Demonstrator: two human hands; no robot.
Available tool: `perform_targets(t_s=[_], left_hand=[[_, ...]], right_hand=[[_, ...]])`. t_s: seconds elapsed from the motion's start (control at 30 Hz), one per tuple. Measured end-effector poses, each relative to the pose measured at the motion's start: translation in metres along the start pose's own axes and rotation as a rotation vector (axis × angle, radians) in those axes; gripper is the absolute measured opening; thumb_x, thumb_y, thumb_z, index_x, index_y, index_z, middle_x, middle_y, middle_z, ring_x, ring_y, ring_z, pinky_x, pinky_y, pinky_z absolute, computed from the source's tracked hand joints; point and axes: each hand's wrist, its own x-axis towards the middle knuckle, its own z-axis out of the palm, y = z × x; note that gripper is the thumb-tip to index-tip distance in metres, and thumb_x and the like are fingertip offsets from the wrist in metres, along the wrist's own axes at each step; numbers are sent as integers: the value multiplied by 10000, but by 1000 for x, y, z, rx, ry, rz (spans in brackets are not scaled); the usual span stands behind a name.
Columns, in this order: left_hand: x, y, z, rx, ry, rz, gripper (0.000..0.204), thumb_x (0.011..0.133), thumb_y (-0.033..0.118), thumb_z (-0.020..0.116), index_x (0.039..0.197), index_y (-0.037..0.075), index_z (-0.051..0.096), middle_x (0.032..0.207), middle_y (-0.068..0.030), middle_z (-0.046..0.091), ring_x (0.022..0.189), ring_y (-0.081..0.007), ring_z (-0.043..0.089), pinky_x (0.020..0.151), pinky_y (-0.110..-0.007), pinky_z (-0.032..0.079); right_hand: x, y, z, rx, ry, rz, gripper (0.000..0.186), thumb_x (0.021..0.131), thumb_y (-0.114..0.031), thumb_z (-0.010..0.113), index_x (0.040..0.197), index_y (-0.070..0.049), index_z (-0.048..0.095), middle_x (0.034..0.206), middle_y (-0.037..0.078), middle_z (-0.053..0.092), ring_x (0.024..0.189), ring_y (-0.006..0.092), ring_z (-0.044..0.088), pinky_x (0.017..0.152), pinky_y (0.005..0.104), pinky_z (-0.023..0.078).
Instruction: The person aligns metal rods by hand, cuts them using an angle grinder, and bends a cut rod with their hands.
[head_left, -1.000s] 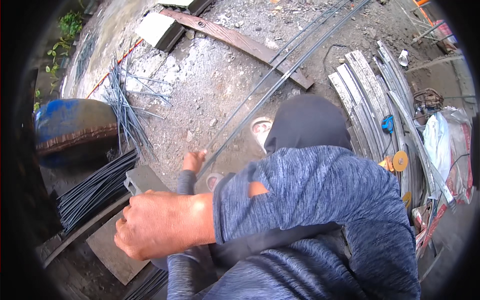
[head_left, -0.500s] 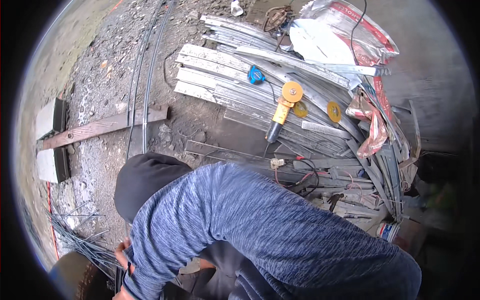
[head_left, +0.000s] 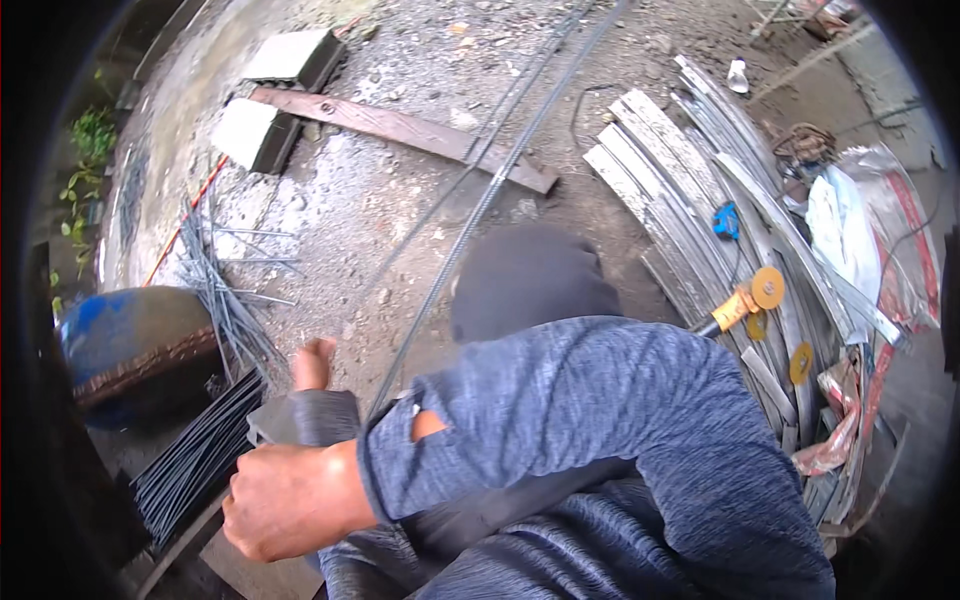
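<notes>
My right arm, in a blue-grey sleeve, reaches across to the left. My right hand [head_left: 290, 500] is closed in a fist, its fingers turned away, so whatever it holds is hidden. Just beyond it, my left hand [head_left: 314, 366] rises from a dark sleeve; its fingers are small and blurred. Both hands are near a bundle of thin steel rods [head_left: 200, 455] lying at the lower left. Long ribbed steel bars [head_left: 480, 200] run from the top edge down behind my right sleeve. Where they end is hidden.
A wooden plank [head_left: 400, 125] lies under the long bars, one end by two concrete blocks [head_left: 262, 130]. Loose rods [head_left: 225, 300] lie beside a blue rusty drum [head_left: 140, 335]. On the right, a yellow angle grinder [head_left: 735, 305] and blue tape measure [head_left: 726, 222] rest on metal strips [head_left: 640, 150].
The view has swung left, so the grinder and strips sit farther right. My right hand, earlier mostly cut off at the lower edge, now shows as a fist. The drum and rod bundle show more fully.
</notes>
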Motion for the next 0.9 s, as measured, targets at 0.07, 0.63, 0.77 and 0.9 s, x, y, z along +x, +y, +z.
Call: perform_targets(t_s=[0.07,0.63,0.77,0.9], left_hand=[[-15,-3,104,-191,-329,-181,350,926,350,689,994,14,756,786,-171,721,697,-210,646,715,-409,522],[-21,-2,73,-680,258,-313,449,964,423,651,899,-9,753,787,-170,729,715,-201,668,695,-388,515],[1,-40,58,-897,508,-360,364,958,308,681,899,-47,734,788,-112,740,744,-133,644,703,-342,515],[50,-79,31,-714,659,-462,390,950,338,671,848,-33,735,740,-162,720,679,-203,669,677,-369,523]], right_hand=[[-19,10,-4,3,-25,53,136,697,-156,702,753,-35,729,766,103,721,737,302,738,544,433,571],[3,9,-7,-158,-348,-14,133,788,-155,636,869,-58,597,713,20,567,664,153,609,597,300,462],[6,6,-5,-108,-402,-1,143,797,-141,638,899,-50,598,727,29,576,673,162,621,606,282,464],[0,13,-13,-127,-477,49,231,804,-119,634,1013,-23,611,739,15,553,670,159,591,612,289,452]])
